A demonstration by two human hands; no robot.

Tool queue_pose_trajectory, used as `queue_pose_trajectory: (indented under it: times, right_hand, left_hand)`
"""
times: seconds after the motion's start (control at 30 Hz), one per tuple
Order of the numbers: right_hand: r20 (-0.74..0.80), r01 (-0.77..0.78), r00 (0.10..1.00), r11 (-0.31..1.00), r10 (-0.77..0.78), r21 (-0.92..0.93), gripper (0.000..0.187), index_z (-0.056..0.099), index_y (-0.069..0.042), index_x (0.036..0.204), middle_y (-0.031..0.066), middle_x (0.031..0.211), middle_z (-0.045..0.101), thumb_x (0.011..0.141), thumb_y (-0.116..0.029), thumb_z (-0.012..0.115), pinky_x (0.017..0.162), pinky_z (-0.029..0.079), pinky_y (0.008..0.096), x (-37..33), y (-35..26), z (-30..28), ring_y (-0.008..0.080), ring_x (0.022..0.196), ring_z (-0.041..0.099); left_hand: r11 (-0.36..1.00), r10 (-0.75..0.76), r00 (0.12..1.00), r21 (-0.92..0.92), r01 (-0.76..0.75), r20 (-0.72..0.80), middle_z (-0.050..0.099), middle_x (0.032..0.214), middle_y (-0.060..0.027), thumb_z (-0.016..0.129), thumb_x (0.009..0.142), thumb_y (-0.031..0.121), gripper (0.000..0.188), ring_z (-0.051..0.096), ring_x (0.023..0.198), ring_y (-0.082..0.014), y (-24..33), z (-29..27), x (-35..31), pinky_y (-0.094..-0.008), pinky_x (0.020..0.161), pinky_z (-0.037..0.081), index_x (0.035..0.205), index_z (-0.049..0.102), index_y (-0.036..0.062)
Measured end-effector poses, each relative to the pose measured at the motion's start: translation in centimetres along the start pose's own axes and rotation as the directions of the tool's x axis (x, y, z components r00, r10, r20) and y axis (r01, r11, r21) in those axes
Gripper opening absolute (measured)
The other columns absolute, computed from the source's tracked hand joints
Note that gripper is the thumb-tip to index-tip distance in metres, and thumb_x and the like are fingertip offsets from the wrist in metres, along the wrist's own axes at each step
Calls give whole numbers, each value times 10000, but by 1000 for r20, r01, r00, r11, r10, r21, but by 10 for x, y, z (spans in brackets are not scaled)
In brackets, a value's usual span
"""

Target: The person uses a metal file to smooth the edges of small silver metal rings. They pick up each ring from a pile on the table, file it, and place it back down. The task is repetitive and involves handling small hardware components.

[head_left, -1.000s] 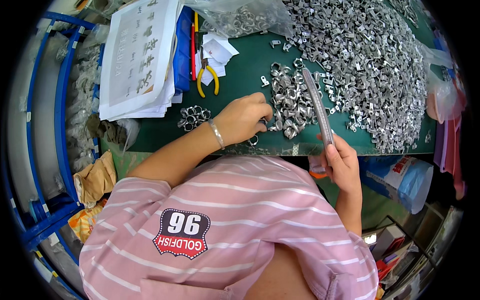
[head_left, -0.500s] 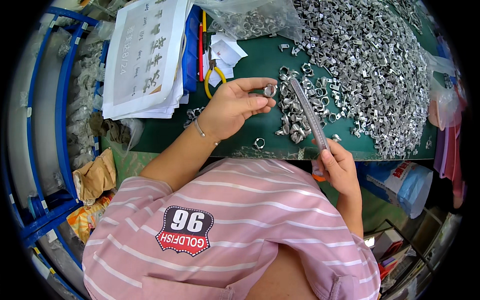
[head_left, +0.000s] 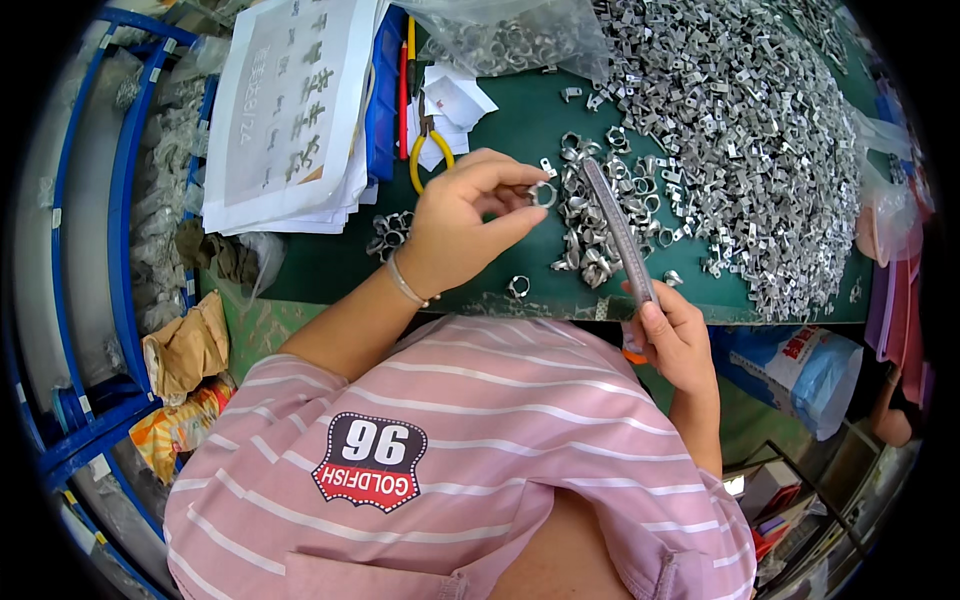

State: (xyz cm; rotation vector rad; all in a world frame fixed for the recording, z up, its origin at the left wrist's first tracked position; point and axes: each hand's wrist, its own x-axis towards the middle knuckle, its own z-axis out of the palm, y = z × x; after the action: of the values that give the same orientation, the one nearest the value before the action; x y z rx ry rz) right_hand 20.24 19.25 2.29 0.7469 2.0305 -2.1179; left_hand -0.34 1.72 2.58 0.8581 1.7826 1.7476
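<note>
My left hand [head_left: 462, 222] pinches a small shiny metal ring clamp [head_left: 544, 195] between thumb and forefinger, above the green table. A small metal tab [head_left: 547, 168] shows just beyond it; whether the two are joined I cannot tell. In my right hand [head_left: 680, 338], at the table's front edge, is the lower end of a long, narrow, ruler-like metal bar [head_left: 618, 225] with fine marks along it. The bar tilts up and left over a heap of ring clamps [head_left: 578, 215]. A single ring clamp [head_left: 518, 287] lies near the front edge, between my hands.
A big pile of small metal brackets [head_left: 760, 150] covers the table's right side. A clear bag of rings [head_left: 510, 40], yellow-handled pliers [head_left: 424, 150], paper slips, a blue tray [head_left: 385, 100] and printed sheets [head_left: 285, 120] lie farther left. More clamps [head_left: 390, 235] sit beside my left wrist.
My left hand has turned and shifted slightly left, and the ring clamp now shows its opening more. My right hand and the bar have barely moved.
</note>
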Motion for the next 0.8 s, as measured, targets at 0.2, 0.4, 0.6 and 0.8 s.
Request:
queue_pose_trajectory:
  times: [0.2,0.4,0.6,0.8]
  right_hand:
    - [-19,-15,1000,999,16,38,310,522,5,1089,-32,580,458,896,-235,483,418,306,178,-1,-4,-3,29,479,394]
    - [3,0,1000,999,0,33,316,518,4,1094,-32,580,452,896,-239,484,410,300,171,2,-4,-4,24,478,393]
    - [-29,46,999,999,-46,-7,341,514,3,1112,-22,567,455,911,-265,449,403,271,171,0,0,0,19,437,355]
    - [-44,37,998,999,-36,14,340,517,3,1113,-25,591,468,901,-259,473,430,299,175,-5,2,-4,27,478,390]
  left_hand:
    - [514,249,966,836,-191,67,552,910,-143,631,645,-10,227,549,848,-294,7,-43,-26,-336,762,439,868,589,-23]
    - [438,294,955,893,-105,-33,546,937,-131,627,660,3,207,532,872,-296,-1,-41,-33,-359,790,423,864,594,-9]
    - [687,221,924,623,-375,312,537,824,-80,701,637,95,169,515,781,-252,-7,18,-13,-346,686,413,759,595,46]
    - [909,-173,966,410,80,194,576,766,-60,663,726,72,126,554,654,-128,-20,23,-6,-246,577,443,824,607,17]
